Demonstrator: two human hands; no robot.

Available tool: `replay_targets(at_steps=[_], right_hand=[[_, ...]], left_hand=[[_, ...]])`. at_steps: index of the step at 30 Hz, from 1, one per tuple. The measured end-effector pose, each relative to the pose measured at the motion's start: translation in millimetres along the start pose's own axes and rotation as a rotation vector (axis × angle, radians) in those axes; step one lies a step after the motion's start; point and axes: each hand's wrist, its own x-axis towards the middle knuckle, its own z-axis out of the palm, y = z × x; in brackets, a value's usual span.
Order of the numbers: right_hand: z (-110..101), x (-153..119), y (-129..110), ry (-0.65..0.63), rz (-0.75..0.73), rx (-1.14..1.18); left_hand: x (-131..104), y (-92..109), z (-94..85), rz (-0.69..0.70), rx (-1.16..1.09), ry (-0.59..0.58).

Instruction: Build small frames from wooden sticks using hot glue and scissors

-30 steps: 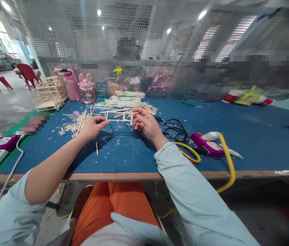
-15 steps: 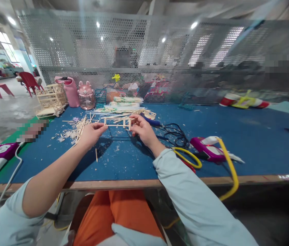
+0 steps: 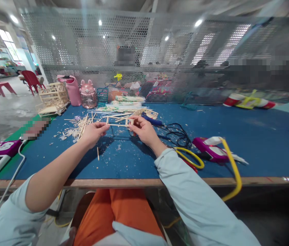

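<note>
A small rectangular frame of thin wooden sticks (image 3: 117,125) is held up between my two hands over the blue table. My left hand (image 3: 95,132) pinches its left end with thumb and fingers. The right end sits in the closed fingers of my right hand (image 3: 144,131), which cover part of it. A short crosspiece shows near that right end. Loose wooden sticks (image 3: 83,126) and pale scraps lie just beyond my left hand. On the table below, nearer to me, is a single short stick (image 3: 98,153).
Bundled sticks (image 3: 129,99) lie behind my hands. A wooden model (image 3: 53,97), a pink bottle (image 3: 73,91) and a clear-bodied bottle (image 3: 88,95) stand back left. At right are a blue-handled tool (image 3: 151,120), black cable (image 3: 177,135), a purple device (image 3: 208,149) and yellow tubing (image 3: 233,167).
The view has shifted slightly, so the whole scene sits a little further right. Both hands keep hold of the wooden frame, which looks slightly turned.
</note>
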Motion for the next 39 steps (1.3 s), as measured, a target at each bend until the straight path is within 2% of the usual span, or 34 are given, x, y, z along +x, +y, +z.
replay_targets(at_steps=[11,13,17,20,23,30,39], right_hand=[[-0.2,0.2,1.6,-0.016,0.004,-0.015],[0.4,0.1,1.8,-0.021,0.004,-0.013],[3.0,0.0,2.8,-0.033,0.004,-0.012],[5.0,0.2,3.6,-0.037,-0.002,-0.004],[5.9,0.5,3.8,-0.032,-0.001,0.004],[6.1,0.3,3.3,-0.032,-0.002,0.017],[4.0,0.3,2.2,-0.027,0.019,0.049]], left_hand=[[2.0,0.0,0.1,-0.058,-0.106,0.004],[0.9,-0.9,-0.5,0.031,0.020,0.027],[-3.1,-1.4,-1.5,0.286,0.470,0.159],[-5.3,-0.4,-1.1,0.353,0.662,0.225],[-6.1,0.3,-0.1,0.359,0.729,0.243],[-7.4,-0.2,1.1,0.342,0.722,0.217],[1.8,-4.9,-8.1,0.271,0.442,0.084]])
